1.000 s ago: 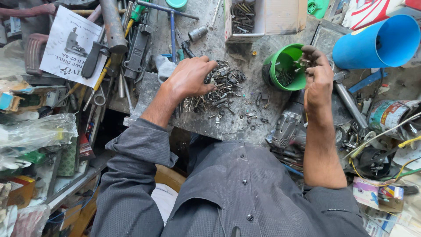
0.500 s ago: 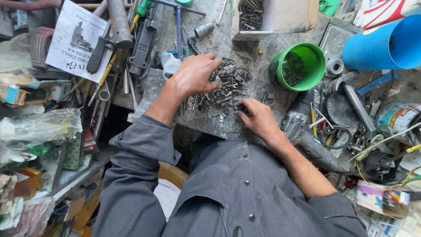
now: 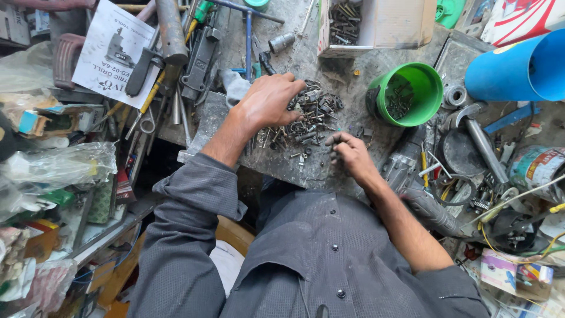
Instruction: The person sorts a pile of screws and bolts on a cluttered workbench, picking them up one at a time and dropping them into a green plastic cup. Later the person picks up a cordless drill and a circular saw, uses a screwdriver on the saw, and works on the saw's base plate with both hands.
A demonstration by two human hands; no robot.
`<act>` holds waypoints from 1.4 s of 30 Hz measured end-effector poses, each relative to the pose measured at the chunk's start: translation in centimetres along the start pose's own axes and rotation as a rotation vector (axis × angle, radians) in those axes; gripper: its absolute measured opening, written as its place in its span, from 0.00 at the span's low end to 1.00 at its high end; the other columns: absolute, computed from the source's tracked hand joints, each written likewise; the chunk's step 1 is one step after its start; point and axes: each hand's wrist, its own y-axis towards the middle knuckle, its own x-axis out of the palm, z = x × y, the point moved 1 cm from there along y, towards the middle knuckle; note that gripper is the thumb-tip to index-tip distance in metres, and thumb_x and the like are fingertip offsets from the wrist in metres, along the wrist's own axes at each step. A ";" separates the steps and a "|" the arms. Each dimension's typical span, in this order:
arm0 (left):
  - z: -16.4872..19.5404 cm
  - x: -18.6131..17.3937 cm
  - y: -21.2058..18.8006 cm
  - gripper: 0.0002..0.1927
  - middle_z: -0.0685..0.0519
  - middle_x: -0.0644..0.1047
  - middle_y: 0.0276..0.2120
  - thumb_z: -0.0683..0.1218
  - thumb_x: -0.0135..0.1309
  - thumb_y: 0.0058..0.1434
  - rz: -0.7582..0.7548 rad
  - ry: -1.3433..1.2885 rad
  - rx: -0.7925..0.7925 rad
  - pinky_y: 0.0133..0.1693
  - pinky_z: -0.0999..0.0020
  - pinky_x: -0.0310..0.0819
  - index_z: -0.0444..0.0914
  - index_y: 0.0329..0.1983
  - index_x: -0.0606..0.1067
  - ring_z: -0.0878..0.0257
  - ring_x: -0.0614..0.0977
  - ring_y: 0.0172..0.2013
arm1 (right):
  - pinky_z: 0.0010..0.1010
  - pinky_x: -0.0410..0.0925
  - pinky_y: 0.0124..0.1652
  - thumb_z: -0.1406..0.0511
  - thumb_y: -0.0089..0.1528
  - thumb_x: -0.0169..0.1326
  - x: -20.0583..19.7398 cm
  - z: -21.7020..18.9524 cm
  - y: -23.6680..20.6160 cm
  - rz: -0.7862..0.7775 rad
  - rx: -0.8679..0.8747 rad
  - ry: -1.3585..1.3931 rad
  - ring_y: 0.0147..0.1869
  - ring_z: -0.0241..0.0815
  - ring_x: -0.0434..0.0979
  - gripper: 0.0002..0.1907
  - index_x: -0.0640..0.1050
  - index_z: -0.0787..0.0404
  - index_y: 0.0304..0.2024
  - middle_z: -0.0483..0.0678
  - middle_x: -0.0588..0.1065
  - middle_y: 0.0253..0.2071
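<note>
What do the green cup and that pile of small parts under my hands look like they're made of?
Green cup: probably plastic, with an even bright colour and a smooth, slightly glossy wall. Pile of small parts: likely metal screws and bolts, dull grey with glints, some darkened, possibly greasy or rusty.

I see a grimy grey workbench [image 3: 306, 53] in daylight, with cluttered shelves [image 3: 88, 229] left of the hands.

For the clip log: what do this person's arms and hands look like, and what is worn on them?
Both hands, left hand and right hand, are bare, with no gloves, rings or watch visible. The sleeves belong to a dusty dark grey buttoned shirt, pushed up so the forearms are uncovered.
</note>
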 end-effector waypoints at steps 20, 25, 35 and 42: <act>0.0 0.0 0.1 0.30 0.45 0.76 0.40 0.57 0.69 0.49 0.000 0.000 -0.006 0.43 0.50 0.74 0.37 0.49 0.74 0.45 0.80 0.45 | 0.27 0.68 0.36 0.66 0.58 0.51 -0.3 0.1 0.3 0.086 -0.112 -0.032 0.34 0.36 0.73 0.14 0.81 0.59 0.45 0.46 0.73 0.34; -0.1 0.0 0.1 0.30 0.45 0.76 0.40 0.57 0.69 0.49 0.000 -0.003 -0.007 0.43 0.49 0.74 0.37 0.49 0.74 0.45 0.80 0.45 | 0.36 0.68 0.38 0.65 0.62 0.62 1.3 -1.8 -0.2 0.275 -0.615 -0.893 0.37 0.48 0.75 0.09 0.82 0.57 0.45 0.51 0.72 0.32; -0.2 0.2 0.2 0.29 0.45 0.76 0.39 0.57 0.69 0.49 0.000 0.006 -0.001 0.42 0.49 0.74 0.37 0.48 0.74 0.44 0.80 0.44 | 0.24 0.67 0.36 0.67 0.63 0.49 -1.0 0.6 0.8 0.046 0.005 0.273 0.35 0.31 0.73 0.08 0.78 0.59 0.43 0.43 0.74 0.33; -0.3 0.3 0.3 0.29 0.45 0.76 0.39 0.57 0.69 0.49 -0.001 -0.002 -0.013 0.42 0.48 0.74 0.37 0.46 0.73 0.45 0.80 0.44 | 0.32 0.67 0.32 0.66 0.60 0.62 1.3 -0.8 0.1 0.206 -0.404 -0.617 0.30 0.38 0.72 0.10 0.83 0.61 0.44 0.50 0.73 0.30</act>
